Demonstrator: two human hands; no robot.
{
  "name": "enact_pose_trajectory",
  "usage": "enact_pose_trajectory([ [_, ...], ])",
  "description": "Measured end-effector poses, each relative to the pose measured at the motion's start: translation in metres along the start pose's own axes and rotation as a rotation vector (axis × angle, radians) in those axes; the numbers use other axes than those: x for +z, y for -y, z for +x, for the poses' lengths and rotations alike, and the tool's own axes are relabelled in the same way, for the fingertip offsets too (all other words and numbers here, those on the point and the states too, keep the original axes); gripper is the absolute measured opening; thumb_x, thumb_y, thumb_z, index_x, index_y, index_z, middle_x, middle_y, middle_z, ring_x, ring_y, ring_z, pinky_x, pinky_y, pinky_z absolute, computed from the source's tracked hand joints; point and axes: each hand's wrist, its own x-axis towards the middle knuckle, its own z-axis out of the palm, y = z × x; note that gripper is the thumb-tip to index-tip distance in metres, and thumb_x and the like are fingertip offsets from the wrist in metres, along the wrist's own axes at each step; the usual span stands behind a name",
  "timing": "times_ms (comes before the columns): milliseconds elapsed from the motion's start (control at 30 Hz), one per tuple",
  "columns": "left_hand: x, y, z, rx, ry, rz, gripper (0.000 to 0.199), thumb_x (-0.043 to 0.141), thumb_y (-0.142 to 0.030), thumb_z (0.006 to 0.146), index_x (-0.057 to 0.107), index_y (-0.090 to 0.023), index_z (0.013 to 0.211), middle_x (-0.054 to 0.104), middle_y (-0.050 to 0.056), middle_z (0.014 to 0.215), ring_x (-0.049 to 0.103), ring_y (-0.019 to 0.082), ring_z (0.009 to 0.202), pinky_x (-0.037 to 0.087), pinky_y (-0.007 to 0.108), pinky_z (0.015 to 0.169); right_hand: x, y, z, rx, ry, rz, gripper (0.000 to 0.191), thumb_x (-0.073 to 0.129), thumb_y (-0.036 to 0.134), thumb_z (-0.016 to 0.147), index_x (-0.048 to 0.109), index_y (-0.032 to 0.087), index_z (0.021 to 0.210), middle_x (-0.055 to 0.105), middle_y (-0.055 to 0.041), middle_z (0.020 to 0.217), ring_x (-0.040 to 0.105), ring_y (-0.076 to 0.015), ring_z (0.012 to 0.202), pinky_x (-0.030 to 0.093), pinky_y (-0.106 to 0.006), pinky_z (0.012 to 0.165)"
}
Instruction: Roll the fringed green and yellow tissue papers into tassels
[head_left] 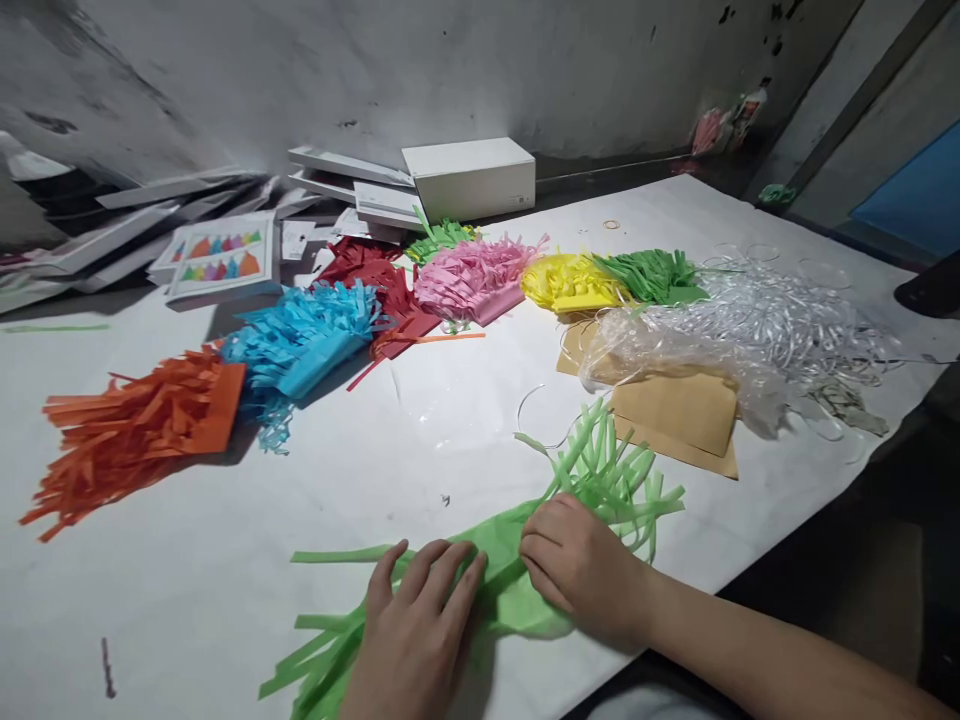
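Observation:
A sheet of light green tissue paper (517, 590) lies on the white-covered table in front of me, cut into fringe at both ends. My left hand (427, 610) rests on its left part, palm down with the fingers spread. On the middle of the sheet, my right hand (574, 555) is closed, its curled fingers pinching the green paper. The fingertips of that hand are partly hidden from view. Fringe strips (615, 460) fan out beyond my right hand, and more strips stick out to the left of my left hand.
Fringed paper bundles arc across the table: orange (150, 420), blue (307, 335), red (375, 280), pink (480, 275), yellow (570, 280) and dark green (652, 275). Brown card (675, 415) and a heap of silvery strings (780, 310) lie right. White boxes (472, 180) stand against the wall.

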Motion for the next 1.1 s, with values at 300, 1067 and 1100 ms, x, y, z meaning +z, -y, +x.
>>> enact_pose_trajectory([
  [300, 0.014, -0.002, -0.012, -0.034, -0.095, -0.186, 0.026, 0.049, -0.014, 0.099, 0.069, -0.025, 0.11, 0.078, 0.002, 0.102, 0.065, 0.025, 0.101, 0.036, 0.046, 0.101, -0.003, -0.005, -0.012, -0.085, 0.051, -0.142, 0.018, 0.049, 0.007, 0.096, 0.062, 0.017, 0.087, 0.063, -0.0044, 0.083, 0.053, -0.0222, 0.082, 0.031, -0.047, 0.103],
  [1067, 0.007, 0.003, 0.017, -0.209, 0.02, 0.008, 0.011, 0.056, -0.025, 0.097, 0.067, -0.021, 0.096, 0.075, 0.006, 0.095, 0.068, 0.027, 0.086, 0.04, 0.05, 0.089, 0.008, 0.003, 0.003, -0.034, -0.055, -0.154, 0.028, 0.049, 0.001, 0.089, 0.055, 0.019, 0.068, 0.053, -0.0021, 0.069, 0.041, -0.0187, 0.067, 0.036, -0.037, 0.085],
  [1100, 0.006, 0.004, 0.016, -0.142, -0.038, -0.003, 0.013, 0.059, -0.024, 0.096, 0.066, -0.021, 0.106, 0.075, 0.007, 0.105, 0.068, 0.028, 0.093, 0.038, 0.052, 0.095, 0.009, 0.003, 0.003, -0.005, -0.064, -0.151, 0.029, 0.049, 0.002, 0.091, 0.054, 0.019, 0.068, 0.053, -0.0018, 0.068, 0.042, -0.0183, 0.067, 0.035, -0.037, 0.084],
])
